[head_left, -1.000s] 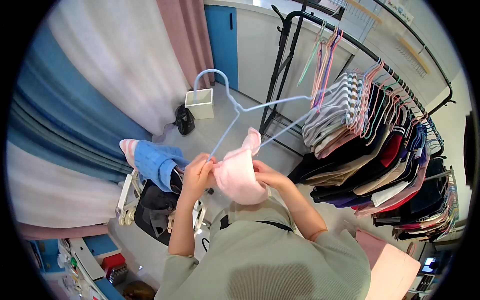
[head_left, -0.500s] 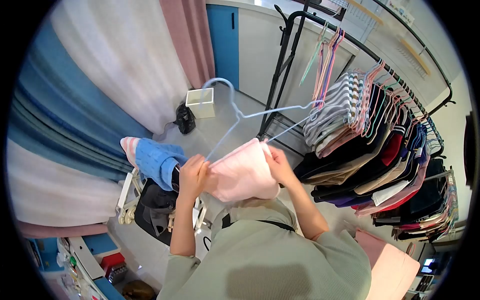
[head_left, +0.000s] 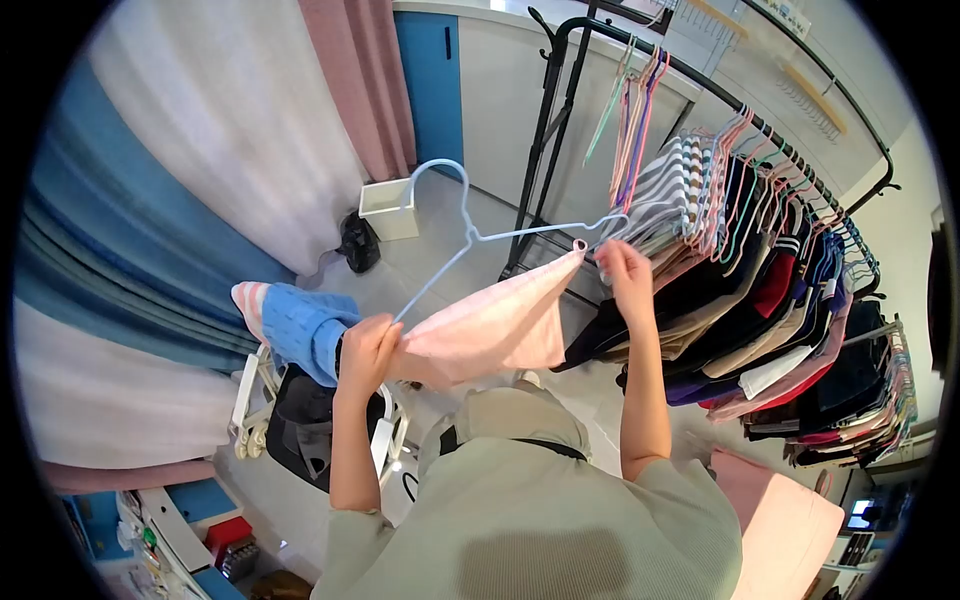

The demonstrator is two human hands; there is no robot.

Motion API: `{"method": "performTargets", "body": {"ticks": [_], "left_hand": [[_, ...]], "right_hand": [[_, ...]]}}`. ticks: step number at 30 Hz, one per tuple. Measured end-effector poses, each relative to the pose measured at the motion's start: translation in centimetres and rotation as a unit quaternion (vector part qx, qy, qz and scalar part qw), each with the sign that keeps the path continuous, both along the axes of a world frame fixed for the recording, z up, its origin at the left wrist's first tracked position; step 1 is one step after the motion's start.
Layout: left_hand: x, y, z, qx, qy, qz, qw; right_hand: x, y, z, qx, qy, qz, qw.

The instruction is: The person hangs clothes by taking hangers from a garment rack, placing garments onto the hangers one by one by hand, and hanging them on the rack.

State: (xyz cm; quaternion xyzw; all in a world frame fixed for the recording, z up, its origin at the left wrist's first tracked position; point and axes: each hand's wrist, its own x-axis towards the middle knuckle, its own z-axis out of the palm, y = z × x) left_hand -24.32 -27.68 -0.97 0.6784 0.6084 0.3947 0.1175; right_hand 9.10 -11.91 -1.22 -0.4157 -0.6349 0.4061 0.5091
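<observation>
A light blue hanger [head_left: 470, 236] is held up in front of me, its hook toward the upper left. My left hand [head_left: 368, 352] is closed round the hanger's left end together with one end of a pink towel [head_left: 490, 325]. From there the towel stretches right and upward to a corner with a small loop, by the hanger's right arm. Just right of that corner is my right hand [head_left: 628, 275], fingers curled and slightly blurred below the hanger's right tip. What its fingers grip is hidden.
On the right stands a black clothes rack [head_left: 690, 75] with spare hangers and many garments. A white bin [head_left: 390, 212] and black bag [head_left: 359, 242] are on the floor ahead. Left are curtains [head_left: 130, 240] and a chair [head_left: 300, 425] with blue clothing [head_left: 305, 325]. A pink box-like piece [head_left: 775, 520] is lower right.
My right hand has moved up and right from the towel's edge toward the hanger's right tip. The towel, bunched before, is now drawn out along the hanger. My left hand keeps its hold.
</observation>
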Motion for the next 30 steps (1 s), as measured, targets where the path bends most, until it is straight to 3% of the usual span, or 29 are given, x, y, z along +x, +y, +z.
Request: {"method": "performTargets", "body": {"ticks": [3, 6, 9, 16, 22, 25, 30], "left_hand": [[0.5, 0.5, 0.6, 0.007, 0.002, -0.003, 1.0], [0.3, 0.9, 0.6, 0.006, -0.009, -0.003, 1.0], [0.5, 1.2, 1.2, 0.007, -0.053, 0.013, 0.999], [0.3, 1.5, 1.3, -0.036, -0.11, 0.023, 0.993], [0.3, 1.7, 1.0, -0.068, -0.162, 0.001, 0.985], [0.7, 2.0, 1.3, 0.013, -0.104, -0.011, 0.994], [0.3, 2.0, 0.7, -0.042, -0.086, -0.006, 0.995]], "right_hand": [[-1.2, -1.1, -0.6, -0.002, -0.108, 0.003, 0.994], [-2.3, -1.2, -1.5, -0.013, -0.09, -0.017, 0.996], [-2.1, -0.3, -2.1, -0.006, 0.033, -0.012, 0.999], [-1.1, -0.2, -1.4, 0.031, -0.04, -0.104, 0.993], [0.4, 0.0, -1.0, 0.043, -0.031, -0.175, 0.983], [0.9, -0.3, -0.9, 0.042, -0.018, -0.181, 0.982], [1.1, -0.4, -0.5, 0.064, -0.001, -0.219, 0.974]]}}
